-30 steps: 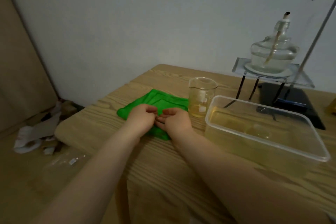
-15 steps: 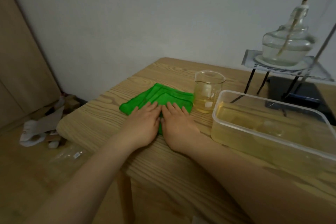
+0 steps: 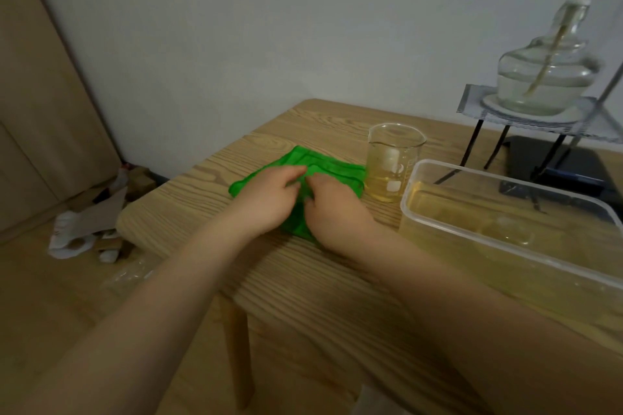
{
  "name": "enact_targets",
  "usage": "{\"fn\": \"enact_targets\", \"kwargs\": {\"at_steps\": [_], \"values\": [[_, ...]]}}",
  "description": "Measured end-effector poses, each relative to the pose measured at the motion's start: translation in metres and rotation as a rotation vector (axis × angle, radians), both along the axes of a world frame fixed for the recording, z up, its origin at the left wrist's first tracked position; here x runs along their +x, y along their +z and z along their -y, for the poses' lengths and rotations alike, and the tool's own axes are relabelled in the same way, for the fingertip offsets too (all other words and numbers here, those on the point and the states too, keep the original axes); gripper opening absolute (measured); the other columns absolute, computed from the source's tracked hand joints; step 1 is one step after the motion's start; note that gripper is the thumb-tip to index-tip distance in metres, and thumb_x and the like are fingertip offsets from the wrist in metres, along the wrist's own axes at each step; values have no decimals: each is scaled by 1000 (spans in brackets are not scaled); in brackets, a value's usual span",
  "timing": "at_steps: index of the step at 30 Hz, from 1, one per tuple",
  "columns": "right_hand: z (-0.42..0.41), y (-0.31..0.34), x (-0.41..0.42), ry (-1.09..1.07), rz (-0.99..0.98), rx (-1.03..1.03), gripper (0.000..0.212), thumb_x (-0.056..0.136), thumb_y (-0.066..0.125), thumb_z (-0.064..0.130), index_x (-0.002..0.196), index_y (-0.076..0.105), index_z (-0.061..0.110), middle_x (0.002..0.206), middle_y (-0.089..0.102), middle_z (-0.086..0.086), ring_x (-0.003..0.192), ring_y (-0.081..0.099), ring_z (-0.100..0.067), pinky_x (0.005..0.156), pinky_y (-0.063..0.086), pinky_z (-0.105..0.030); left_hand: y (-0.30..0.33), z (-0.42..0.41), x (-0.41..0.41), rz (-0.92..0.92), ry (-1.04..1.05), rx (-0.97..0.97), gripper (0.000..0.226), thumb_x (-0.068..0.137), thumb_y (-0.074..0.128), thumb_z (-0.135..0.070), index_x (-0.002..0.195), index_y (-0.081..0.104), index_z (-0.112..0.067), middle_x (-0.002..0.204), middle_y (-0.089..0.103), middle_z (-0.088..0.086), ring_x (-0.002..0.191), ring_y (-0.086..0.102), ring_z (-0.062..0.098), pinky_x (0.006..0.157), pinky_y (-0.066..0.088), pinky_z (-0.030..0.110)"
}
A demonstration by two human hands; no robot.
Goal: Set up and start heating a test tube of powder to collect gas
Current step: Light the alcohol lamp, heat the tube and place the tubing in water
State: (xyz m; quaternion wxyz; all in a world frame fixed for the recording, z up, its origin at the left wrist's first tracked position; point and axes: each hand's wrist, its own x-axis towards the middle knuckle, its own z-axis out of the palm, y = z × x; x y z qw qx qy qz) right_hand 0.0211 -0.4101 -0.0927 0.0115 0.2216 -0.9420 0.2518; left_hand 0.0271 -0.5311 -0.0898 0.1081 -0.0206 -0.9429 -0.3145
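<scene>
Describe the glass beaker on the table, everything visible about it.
The beaker is clear glass with a pouring lip at its left rim and white markings on its side. It stands upright on the wooden table, partly filled with yellowish liquid. It sits between the green cloth and the clear plastic tub, very close to both. Neither hand touches it.

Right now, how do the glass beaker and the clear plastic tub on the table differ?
The beaker is a tall, round glass vessel with a pouring lip and printed markings; the plastic tub is wide, rectangular and unmarked. The beaker stands right beside the green cloth that the hands work on; the tub sits nearer the person's right arm, running out of frame. Both are see-through, open-topped and hold liquid.
</scene>
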Motion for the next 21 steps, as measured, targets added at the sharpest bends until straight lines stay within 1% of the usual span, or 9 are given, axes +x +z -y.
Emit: {"fn": "enact_targets", "kwargs": {"at_steps": [2, 5, 7, 9, 11, 14, 17, 19, 21], "values": [[4, 8, 0, -66, 59, -279, 45, 91, 42, 3, 135, 48, 9, 135, 53, -11, 126, 48, -26, 100, 36, -28, 6, -8, -1, 13, 89, 437, 36, 95, 45, -4, 129, 55, -8, 136, 54, 9, 130, 45, 21, 111, 29, 29], [7, 9, -7, -174, 353, -724, 44, 88, 42, -7, 129, 53, 2, 130, 58, -14, 118, 54, -24, 99, 39, -28, 9, -22, 3, 206, 114, 1181, 35, 98, 38, -9, 130, 51, -3, 135, 54, 10, 129, 46, 21, 109, 30, 31], [7, 8, -9, -213, 611, -977, 45, 91, 37, -12, 135, 41, -8, 139, 46, -27, 129, 45, -33, 110, 34, -33, 6, -23, 4, 271, 147, 1397, 37, 99, 36, -12, 133, 47, -1, 139, 50, 12, 132, 43, 22, 110, 30, 31], [5, 9, -9, -195, 778, -1102, 45, 96, 28, -12, 141, 26, -13, 147, 31, -30, 138, 32, -35, 115, 22, -33, 0, -21, 3, 262, 157, 1499, 40, 100, 33, -13, 136, 42, 0, 143, 45, 15, 135, 39, 23, 110, 29, 32], [1, 4, -9, -206, 809, -1264, 43, 95, 31, -12, 138, 31, -13, 146, 34, -28, 137, 35, -35, 112, 31, -35, -5, -19, 2, 239, 147, 1545, 42, 100, 34, -13, 139, 37, 0, 146, 40, 16, 137, 36, 24, 111, 27, 33], [-2, 0, -5, -238, 797, -1389, 40, 92, 36, -13, 132, 40, -13, 141, 40, -30, 132, 41, -39, 105, 39, -37, -6, -20, 4, 232, 136, 1544, 43, 100, 35, -12, 141, 35, 0, 147, 38, 16, 137, 35, 24, 111, 28, 33], [0, 3, -4, -229, 733, -1257, 40, 92, 40, -9, 131, 44, -9, 139, 46, -27, 129, 45, -37, 99, 41, -34, -3, -25, 4, 172, 147, 1403, 39, 99, 38, -9, 137, 41, 0, 142, 45, 16, 133, 41, 24, 106, 34, 31], [0, 5, -5, -215, 498, -929, 42, 92, 42, -3, 134, 47, 0, 139, 50, -17, 128, 48, -28, 104, 37, -31, -2, -23, 5, 28, 146, 1047, 36, 97, 42, -4, 132, 50, -3, 135, 53, 12, 130, 46, 23, 105, 35, 28], [-3, 3, -4, -122, 168, -522, 43, 94, 40, 4, 137, 47, 6, 140, 51, -10, 130, 45, -23, 107, 32, -27, -5, -14, 7, -150, 106, 368, 38, 94, 45, -2, 131, 53, -6, 136, 53, 9, 131, 44, 22, 110, 28, 25]]}}
